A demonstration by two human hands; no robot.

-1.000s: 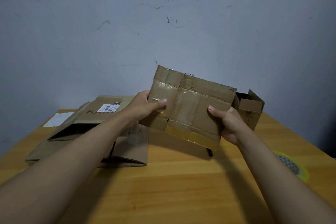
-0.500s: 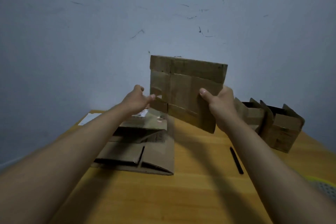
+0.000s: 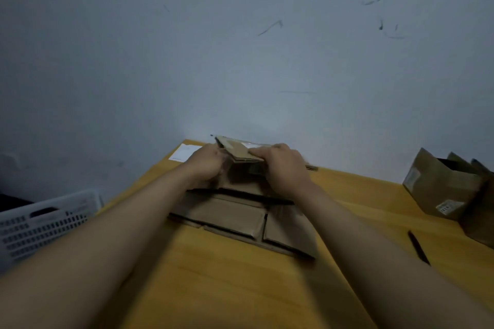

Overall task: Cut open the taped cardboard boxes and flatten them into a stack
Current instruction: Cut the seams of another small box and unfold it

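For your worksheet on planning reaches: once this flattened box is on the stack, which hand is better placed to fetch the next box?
Probably the right hand: the remaining boxes stand at the table's right edge, on its side.

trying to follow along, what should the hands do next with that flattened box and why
Probably lower it flat and let go: both the left hand and the right hand grip the flattened box at the far end of the stack, tilted, not yet lying flat.

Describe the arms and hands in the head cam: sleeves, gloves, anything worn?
Two bare forearms run in from the bottom corners, uncovered as far as the frame shows: no sleeves in view. The left hand and right hand wear no gloves. No watch, strap, ring or marking shows at the wrists or fingers, though the frame is somewhat blurred.
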